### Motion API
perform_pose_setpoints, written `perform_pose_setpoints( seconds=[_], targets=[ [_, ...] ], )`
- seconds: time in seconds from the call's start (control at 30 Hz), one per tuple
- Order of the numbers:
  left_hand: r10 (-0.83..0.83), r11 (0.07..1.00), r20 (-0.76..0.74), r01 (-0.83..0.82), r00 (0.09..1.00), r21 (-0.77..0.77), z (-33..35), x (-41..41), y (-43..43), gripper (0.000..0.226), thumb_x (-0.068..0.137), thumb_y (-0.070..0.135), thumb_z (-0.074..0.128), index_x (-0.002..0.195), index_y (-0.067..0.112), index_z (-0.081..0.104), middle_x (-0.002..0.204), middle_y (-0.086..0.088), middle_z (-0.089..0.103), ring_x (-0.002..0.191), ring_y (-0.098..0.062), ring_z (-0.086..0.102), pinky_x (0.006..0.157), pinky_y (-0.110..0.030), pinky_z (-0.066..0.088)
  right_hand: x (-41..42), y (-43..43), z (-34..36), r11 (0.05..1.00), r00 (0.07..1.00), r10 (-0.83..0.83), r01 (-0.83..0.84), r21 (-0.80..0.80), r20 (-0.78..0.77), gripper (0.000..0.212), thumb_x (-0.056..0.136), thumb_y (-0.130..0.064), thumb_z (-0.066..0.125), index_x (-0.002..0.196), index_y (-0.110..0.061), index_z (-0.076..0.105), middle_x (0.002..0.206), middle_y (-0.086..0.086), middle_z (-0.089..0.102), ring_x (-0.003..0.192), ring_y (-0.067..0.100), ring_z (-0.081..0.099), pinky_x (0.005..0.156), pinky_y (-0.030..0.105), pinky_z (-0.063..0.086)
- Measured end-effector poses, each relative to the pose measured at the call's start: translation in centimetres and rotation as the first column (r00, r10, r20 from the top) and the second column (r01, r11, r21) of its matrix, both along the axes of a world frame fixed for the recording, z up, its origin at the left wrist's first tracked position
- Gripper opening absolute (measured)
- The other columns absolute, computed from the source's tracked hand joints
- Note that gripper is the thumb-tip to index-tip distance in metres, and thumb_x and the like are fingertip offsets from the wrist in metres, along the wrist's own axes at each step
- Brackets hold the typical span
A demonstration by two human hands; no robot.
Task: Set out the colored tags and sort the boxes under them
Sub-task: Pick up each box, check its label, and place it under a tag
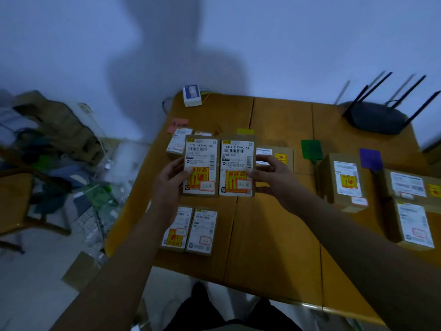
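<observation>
Fingers (185, 172) of the left hand (170, 185) clamped one labelled box (201, 166); the right hand (274, 174) pinched its twin (236, 167), both held up over the table (274, 235) at centre. Tags sat around twelve o'clock: pink (177, 124), yellow (245, 131), green (311, 149). Light, stiff cardboard with fragile stickers, I'd judge: grip the side edges.

A plain pale wall (286, 44) stands beyond the hands, dimly lit, with a broad shadow (167, 68) cast across it. The wooden surface (281, 235) lies beneath them. Left of the hands, a heap of clutter (59, 151) covers the light floor (35, 295) beside a wooden chair (14, 201).
</observation>
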State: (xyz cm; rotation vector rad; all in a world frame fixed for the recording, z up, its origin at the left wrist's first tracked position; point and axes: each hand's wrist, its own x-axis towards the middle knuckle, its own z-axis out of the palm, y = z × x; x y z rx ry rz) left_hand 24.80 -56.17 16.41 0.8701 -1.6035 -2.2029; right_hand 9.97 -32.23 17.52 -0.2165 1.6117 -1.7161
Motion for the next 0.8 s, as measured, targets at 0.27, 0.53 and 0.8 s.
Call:
perform_pose_setpoints(
  seconds=[0.27, 0.53, 0.8],
  targets=[
    [0.063, 0.998, 0.061, -0.064, 0.996, 0.017, -1.6, 1.7, -5.0, 0.046, 0.096, 0.012, 0.065, 0.141, 0.012, 0.058, 0.124, -0.015, 0.074, 0.109, -0.036, 0.073, 0.087, -0.050, 0.062, 1.2, -6.2, -2.1, 0.998, 0.999, 0.010, -0.013, 0.053, 0.048, 0.061, 0.087, -0.014, 0.083, 0.141, -0.016, 0.055, 0.125, 0.016, 0.071, 0.110, 0.029, 0.076, 0.093, 0.052, 0.063],
    [0.214, 0.977, 0.164, -0.213, 0.963, -0.022, -5.7, 3.0, -16.5, 0.037, 0.098, 0.012, 0.064, 0.135, 0.008, 0.064, 0.116, -0.015, 0.077, 0.100, -0.029, 0.076, 0.084, -0.043, 0.063, 3.1, -17.7, -7.0, 0.994, 0.962, -0.081, 0.058, 0.097, 0.262, 0.061, 0.089, -0.008, 0.081, 0.144, -0.014, 0.054, 0.135, 0.018, 0.064, 0.118, 0.036, 0.070, 0.091, 0.052, 0.063],
    [0.255, 0.966, 0.243, -0.254, 0.936, -0.036, -11.6, 4.4, -27.1, 0.039, 0.102, 0.010, 0.059, 0.140, 0.004, 0.058, 0.132, -0.019, 0.068, 0.113, -0.034, 0.069, 0.101, -0.058, 0.053, 3.3, -28.2, -13.5, 0.939, 0.866, -0.295, 0.183, 0.292, 0.403, 0.058, 0.091, -0.004, 0.078, 0.142, -0.013, 0.053, 0.125, 0.013, 0.073, 0.102, 0.028, 0.075, 0.063, 0.040, 0.062]
  ],
)
